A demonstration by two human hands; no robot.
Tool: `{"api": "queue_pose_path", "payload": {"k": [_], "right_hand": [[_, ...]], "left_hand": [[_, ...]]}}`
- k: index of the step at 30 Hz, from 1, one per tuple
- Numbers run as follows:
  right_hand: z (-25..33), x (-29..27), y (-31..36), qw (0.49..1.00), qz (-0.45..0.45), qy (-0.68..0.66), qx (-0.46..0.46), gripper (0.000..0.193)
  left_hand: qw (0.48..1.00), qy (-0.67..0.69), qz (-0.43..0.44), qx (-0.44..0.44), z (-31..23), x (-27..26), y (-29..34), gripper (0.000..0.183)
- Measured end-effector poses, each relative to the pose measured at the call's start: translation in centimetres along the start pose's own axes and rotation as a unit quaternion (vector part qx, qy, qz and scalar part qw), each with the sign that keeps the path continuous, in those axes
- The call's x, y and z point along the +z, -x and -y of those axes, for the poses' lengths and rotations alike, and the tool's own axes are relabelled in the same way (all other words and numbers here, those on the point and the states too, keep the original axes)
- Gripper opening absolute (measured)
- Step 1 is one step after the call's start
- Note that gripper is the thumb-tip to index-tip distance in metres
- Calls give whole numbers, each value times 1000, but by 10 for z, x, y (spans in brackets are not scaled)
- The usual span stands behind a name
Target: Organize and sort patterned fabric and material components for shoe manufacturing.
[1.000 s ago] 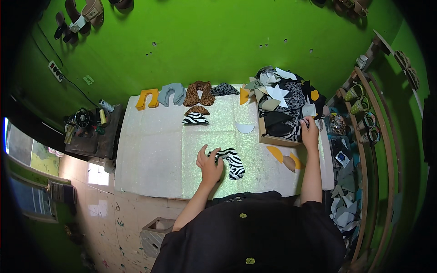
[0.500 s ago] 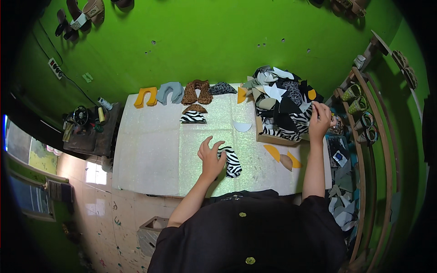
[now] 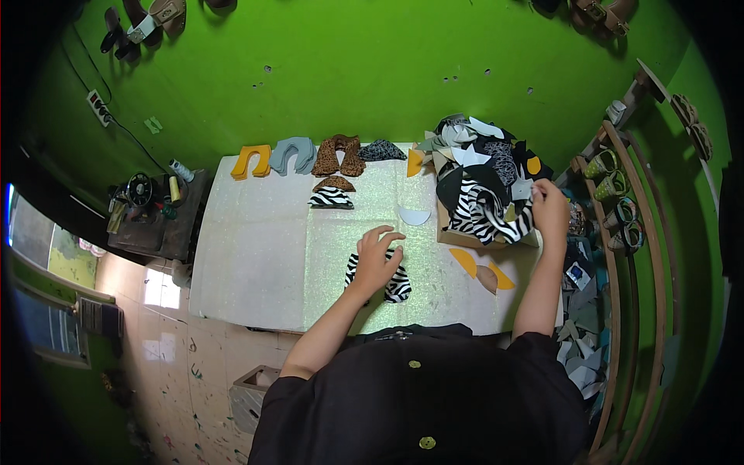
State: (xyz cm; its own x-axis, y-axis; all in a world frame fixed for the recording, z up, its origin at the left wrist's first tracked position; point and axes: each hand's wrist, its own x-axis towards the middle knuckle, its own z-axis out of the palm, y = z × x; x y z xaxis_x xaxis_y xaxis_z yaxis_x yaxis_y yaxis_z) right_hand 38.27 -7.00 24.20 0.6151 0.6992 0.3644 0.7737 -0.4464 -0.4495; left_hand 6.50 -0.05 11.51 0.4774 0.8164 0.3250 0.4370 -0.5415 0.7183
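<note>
My right hand (image 3: 549, 211) is closed at the right side of a heaped box, its fingertips gripping the edge of a zebra-print piece (image 3: 511, 230) that is pulled up and curled over the box's front. The cardboard box (image 3: 443, 223) overflows with cut scraps in black, grey, white and patterned material. At the table's middle, my left hand (image 3: 377, 262) hovers over or touches a U-shaped zebra-print piece (image 3: 397, 287), fingers apart and curved. The hand hides the upper middle of that piece, and whether it touches it I cannot tell.
Along the table's back lie U-shaped stacks: yellow (image 3: 250, 161), grey-blue (image 3: 292, 157) and leopard-print (image 3: 339, 156). Half-round pieces, including a zebra one (image 3: 332, 199) and a pale one (image 3: 415, 216), lie in front. Yellow offcuts (image 3: 500, 275) sit near right. A wooden rack (image 3: 620, 182) stands right.
My left hand has shifted right and slightly up, over the zebra-print U. My right hand has moved slightly down, and more zebra-print material now stands out from the heap.
</note>
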Motion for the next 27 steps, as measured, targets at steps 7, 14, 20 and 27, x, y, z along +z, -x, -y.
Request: {"api": "queue_pose_path", "payload": {"k": [7, 14, 20, 27], "right_hand": [[22, -16, 36, 901, 18, -433, 25, 14], [67, 82, 135, 729, 361, -580, 47, 18], [100, 101, 171, 680, 389, -621, 24, 11], [98, 105, 173, 652, 491, -577, 39, 15]], "left_hand": [[948, 221, 211, -83, -12, 2, -5, 30], [867, 427, 76, -247, -37, -29, -21, 70], [910, 236, 19, -341, 29, -15, 0, 85], [831, 456, 86, -307, 18, -43, 23, 54]]}}
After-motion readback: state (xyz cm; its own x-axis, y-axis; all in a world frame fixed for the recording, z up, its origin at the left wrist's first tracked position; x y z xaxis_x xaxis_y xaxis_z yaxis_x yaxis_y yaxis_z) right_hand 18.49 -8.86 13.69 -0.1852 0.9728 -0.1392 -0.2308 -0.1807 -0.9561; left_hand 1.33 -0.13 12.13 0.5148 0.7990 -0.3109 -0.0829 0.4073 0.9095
